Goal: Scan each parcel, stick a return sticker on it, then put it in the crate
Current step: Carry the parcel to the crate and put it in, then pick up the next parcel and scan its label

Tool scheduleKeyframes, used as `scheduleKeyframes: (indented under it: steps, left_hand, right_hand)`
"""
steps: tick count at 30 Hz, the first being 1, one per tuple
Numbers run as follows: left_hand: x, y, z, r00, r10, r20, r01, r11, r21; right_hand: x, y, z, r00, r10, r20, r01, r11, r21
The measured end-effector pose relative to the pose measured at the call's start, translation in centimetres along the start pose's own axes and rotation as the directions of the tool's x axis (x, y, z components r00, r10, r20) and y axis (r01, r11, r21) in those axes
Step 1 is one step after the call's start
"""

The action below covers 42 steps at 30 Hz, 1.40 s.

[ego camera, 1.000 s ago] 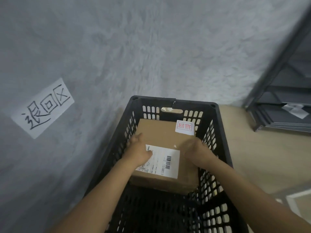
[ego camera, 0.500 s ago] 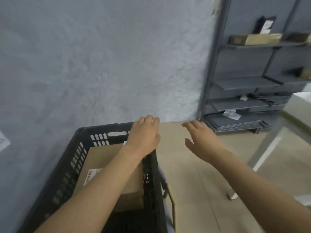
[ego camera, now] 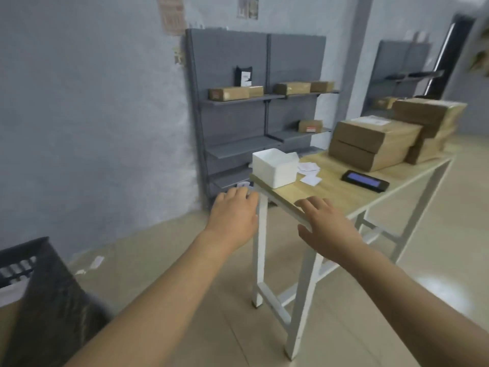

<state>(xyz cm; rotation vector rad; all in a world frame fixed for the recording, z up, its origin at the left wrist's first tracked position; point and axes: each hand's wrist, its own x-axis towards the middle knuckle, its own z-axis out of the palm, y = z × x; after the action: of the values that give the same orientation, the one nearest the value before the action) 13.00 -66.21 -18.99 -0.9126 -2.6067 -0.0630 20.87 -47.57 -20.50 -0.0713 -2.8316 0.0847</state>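
Brown cardboard parcels (ego camera: 375,144) are stacked on the far right of a wooden table (ego camera: 344,192). A black handheld scanner (ego camera: 365,180) with a lit blue screen lies flat in front of them. White stickers (ego camera: 310,172) lie loose beside a white box (ego camera: 275,166) at the table's near corner. The black slatted crate (ego camera: 39,282) stands at the lower left, only its corner in view. My left hand (ego camera: 234,215) hovers empty, fingers relaxed, left of the table corner. My right hand (ego camera: 328,226) is spread open over the table's near edge, holding nothing.
A grey shelf unit (ego camera: 254,115) against the wall carries several small parcels. A second shelf unit (ego camera: 402,75) stands further right. The table has white metal legs (ego camera: 260,250) on a beige tiled floor. Scraps of paper (ego camera: 95,262) lie on the floor by the wall.
Both hands let go of the parcel in the crate and lifted out. The view swung right from the crate to the table, and both hands now reach toward the table's near end.
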Motion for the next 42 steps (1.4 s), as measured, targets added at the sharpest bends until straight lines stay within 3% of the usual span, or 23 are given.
scheduleKeyframes:
  steps: [7, 13, 19, 27, 33, 37, 42]
  left_hand:
    - [9.9, 11.9, 1.8, 0.984, 0.175, -0.029, -0.176, 0.983, -0.045]
    - [19.5, 19.3, 5.7, 0.954, 0.298, -0.043, -0.301, 0.947, -0.107]
    - [31.3, 23.9, 9.8, 0.956, 0.289, -0.045, -0.293, 0.94, -0.177]
    - [43.4, 28.7, 13.2, 0.962, 0.269, -0.038, -0.272, 0.952, -0.14]
    - [50.5, 30.0, 15.6, 0.989, 0.119, -0.084, -0.132, 0.975, -0.18]
    - [55.1, 30.9, 17.8, 0.994, -0.087, -0.063, 0.068, 0.964, -0.256]
    - [60.2, 32.6, 19.7, 0.907, -0.395, 0.147, 0.416, 0.782, -0.464]
  right_hand:
    - [-3.2, 13.4, -2.2, 0.972, 0.234, -0.026, -0.234, 0.972, 0.005]
    - [-1.4, 24.0, -1.7, 0.942, 0.334, -0.035, -0.335, 0.942, -0.024]
    - [4.7, 34.5, -1.2, 0.933, 0.36, -0.021, -0.36, 0.931, -0.058]
    - [12.0, 46.0, -0.5, 0.923, 0.38, -0.058, -0.38, 0.925, -0.004]
    - [19.5, 53.7, 1.0, 0.943, 0.324, -0.072, -0.315, 0.942, 0.114]
    - [25.4, 59.2, 2.2, 0.953, 0.284, -0.107, -0.265, 0.951, 0.159]
    - [31.6, 65.4, 3.0, 0.965, 0.238, -0.112, -0.218, 0.962, 0.166]
